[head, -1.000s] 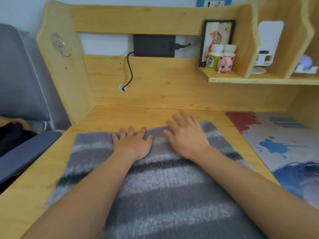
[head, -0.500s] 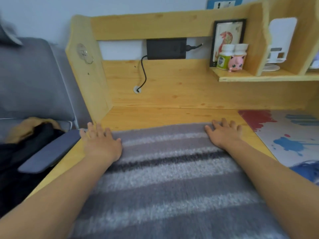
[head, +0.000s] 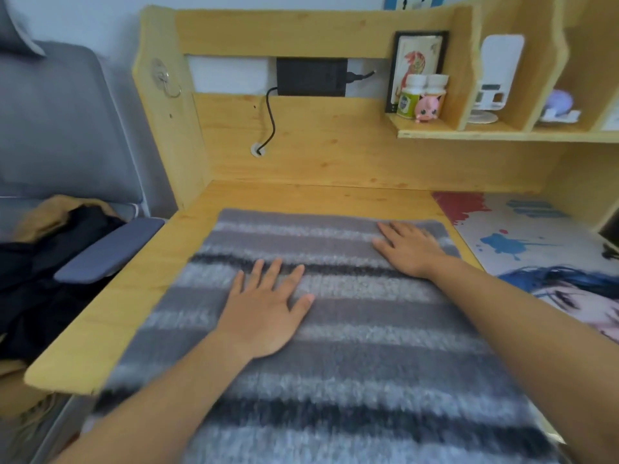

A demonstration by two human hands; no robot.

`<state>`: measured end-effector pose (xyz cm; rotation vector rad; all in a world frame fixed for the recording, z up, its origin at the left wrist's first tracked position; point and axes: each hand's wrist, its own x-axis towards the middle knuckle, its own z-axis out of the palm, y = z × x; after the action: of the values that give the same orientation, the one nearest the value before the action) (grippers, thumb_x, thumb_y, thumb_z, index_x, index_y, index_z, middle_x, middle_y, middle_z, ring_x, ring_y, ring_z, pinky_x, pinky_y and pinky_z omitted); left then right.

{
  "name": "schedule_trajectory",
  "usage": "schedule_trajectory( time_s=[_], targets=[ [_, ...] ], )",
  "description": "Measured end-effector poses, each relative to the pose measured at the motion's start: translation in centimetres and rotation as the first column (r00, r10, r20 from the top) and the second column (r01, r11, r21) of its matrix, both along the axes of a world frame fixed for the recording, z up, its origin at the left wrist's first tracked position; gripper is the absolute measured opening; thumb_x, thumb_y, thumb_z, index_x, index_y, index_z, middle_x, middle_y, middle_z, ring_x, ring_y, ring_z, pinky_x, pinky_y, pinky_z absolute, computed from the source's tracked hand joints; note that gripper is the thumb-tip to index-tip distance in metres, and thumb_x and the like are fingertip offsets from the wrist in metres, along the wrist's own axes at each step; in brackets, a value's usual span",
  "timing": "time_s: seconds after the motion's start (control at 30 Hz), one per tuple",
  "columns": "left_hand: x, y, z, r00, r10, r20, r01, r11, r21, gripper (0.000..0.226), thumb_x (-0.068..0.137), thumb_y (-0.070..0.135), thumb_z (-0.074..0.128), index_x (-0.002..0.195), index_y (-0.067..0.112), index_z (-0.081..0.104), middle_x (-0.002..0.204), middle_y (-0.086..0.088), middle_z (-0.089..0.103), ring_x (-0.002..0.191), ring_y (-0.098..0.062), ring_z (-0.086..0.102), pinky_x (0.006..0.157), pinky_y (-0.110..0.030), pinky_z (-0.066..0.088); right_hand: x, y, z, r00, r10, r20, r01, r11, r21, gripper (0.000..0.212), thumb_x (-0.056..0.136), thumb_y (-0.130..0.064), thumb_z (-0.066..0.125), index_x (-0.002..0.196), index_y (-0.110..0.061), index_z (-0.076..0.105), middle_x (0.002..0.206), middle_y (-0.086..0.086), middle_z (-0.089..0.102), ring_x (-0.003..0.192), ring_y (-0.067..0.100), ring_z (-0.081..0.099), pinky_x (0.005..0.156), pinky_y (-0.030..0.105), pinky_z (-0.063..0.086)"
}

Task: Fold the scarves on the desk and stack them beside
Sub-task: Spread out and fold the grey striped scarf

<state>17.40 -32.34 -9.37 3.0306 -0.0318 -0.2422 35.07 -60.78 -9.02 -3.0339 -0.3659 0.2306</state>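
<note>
A fuzzy grey scarf (head: 351, 333) with white and black stripes lies spread flat on the wooden desk (head: 140, 296) and runs off the near edge toward me. My left hand (head: 264, 309) rests palm down on its middle, fingers spread. My right hand (head: 410, 249) lies flat near the scarf's far right corner, fingers apart. Neither hand grips the cloth.
A printed desk mat (head: 536, 249) with blue and red splashes lies to the right of the scarf. A grey chair (head: 107, 252) with dark clothes on it stands at the left. Shelves at the back right hold bottles (head: 418, 95), a pink figure (head: 427, 108) and a framed picture.
My left hand slid from the scarf's left edge rightward and nearer to me, onto the middle. My right hand stays near the far right corner. The view shifted slightly.
</note>
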Motion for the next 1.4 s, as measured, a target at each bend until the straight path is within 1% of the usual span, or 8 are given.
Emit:
schedule_trajectory(
  time_s=[0.23,0.4,0.67,0.83,1.0,1.17,1.33,1.4],
  targets=[
    [5.4,-3.3,4.1,0.977,0.197,0.077,-0.205,0.795,0.571,0.074,0.103,0.064,0.009,0.165,0.023,0.004,0.171,-0.015,-0.002,0.155,-0.045,-0.003,0.118,-0.073,0.005,-2.5,-0.3,2.8,0.926,-0.357,-0.124,0.339,0.930,-0.144,0.080,0.096,-0.075,0.009,0.162,-0.031,0.000,0.169,0.010,0.002,0.154,0.038,0.006,0.122,0.058,0.009],
    [1.6,-6.5,4.2,0.987,0.104,0.119,-0.130,0.962,0.240,0.066,0.106,0.053,0.029,0.162,0.020,0.018,0.169,-0.014,0.008,0.154,-0.045,0.003,0.116,-0.074,0.007,-5.6,-2.8,3.9,0.776,-0.631,-0.019,0.560,0.702,-0.441,0.077,0.100,-0.061,0.014,0.155,-0.011,0.034,0.155,0.020,0.039,0.139,0.041,0.041,0.114,0.055,0.033],
    [-2.2,-4.8,0.0,0.998,-0.055,-0.044,0.055,0.998,-0.011,0.074,0.092,0.081,0.001,0.156,0.050,-0.015,0.169,0.007,-0.019,0.156,-0.032,-0.018,0.119,-0.069,-0.009,-10.7,-2.7,6.0,0.928,-0.369,-0.051,0.214,0.641,-0.737,0.060,0.099,-0.035,0.038,0.157,-0.020,0.028,0.158,0.011,0.032,0.138,0.040,0.039,0.110,0.056,0.038],
    [0.5,1.9,0.7,0.979,-0.201,-0.013,0.202,0.977,0.069,0.078,0.081,0.083,-0.008,0.154,0.057,-0.011,0.170,0.015,-0.013,0.157,-0.018,-0.015,0.124,-0.058,-0.004,-16.1,-3.4,2.6,0.962,0.264,-0.070,-0.273,0.943,-0.192,0.067,0.103,-0.063,0.014,0.162,-0.034,0.000,0.170,-0.004,-0.008,0.156,0.019,-0.004,0.126,0.039,0.004],
    [2.0,3.8,1.4,0.942,-0.336,-0.015,0.335,0.935,0.118,0.063,0.092,0.076,0.001,0.150,0.060,-0.014,0.170,0.016,-0.013,0.156,-0.013,-0.015,0.127,-0.047,-0.002,-21.0,-3.5,0.9,0.975,0.181,-0.129,-0.193,0.976,-0.095,0.085,0.087,-0.082,0.002,0.157,-0.039,-0.017,0.165,-0.010,-0.026,0.153,0.015,-0.022,0.125,0.042,-0.009],
    [0.0,-2.9,3.9,0.968,-0.191,0.162,0.098,0.885,0.456,0.064,0.107,0.053,0.031,0.163,0.029,0.011,0.171,-0.009,-0.009,0.156,-0.039,-0.005,0.122,-0.064,0.009,-22.5,-3.7,3.0,0.965,0.058,-0.256,-0.101,0.982,-0.158,0.091,0.089,-0.085,0.017,0.159,-0.035,-0.014,0.167,-0.004,-0.020,0.155,0.024,-0.013,0.125,0.048,0.001],
    [-11.5,-4.5,2.3,0.918,-0.278,0.284,0.309,0.949,-0.068,0.063,0.101,0.069,0.027,0.156,0.039,0.033,0.156,0.009,0.036,0.144,-0.018,0.035,0.118,-0.037,0.033,-22.9,-6.0,4.9,0.981,0.018,-0.194,-0.049,0.987,-0.156,0.084,0.094,-0.076,0.034,0.162,-0.032,0.011,0.169,0.002,-0.010,0.154,0.030,0.002,0.124,0.046,0.015],
    [-14.4,-1.9,0.2,0.906,-0.366,0.213,0.365,0.930,0.046,0.083,0.089,0.089,0.020,0.160,0.047,0.014,0.164,0.013,0.023,0.153,-0.019,0.022,0.125,-0.038,0.018,-24.0,-6.7,5.1,0.987,0.089,-0.136,-0.100,0.992,-0.082,0.087,0.090,-0.079,0.031,0.161,-0.031,0.015,0.169,-0.001,-0.008,0.155,0.024,-0.002,0.125,0.044,0.012]
  ],
)
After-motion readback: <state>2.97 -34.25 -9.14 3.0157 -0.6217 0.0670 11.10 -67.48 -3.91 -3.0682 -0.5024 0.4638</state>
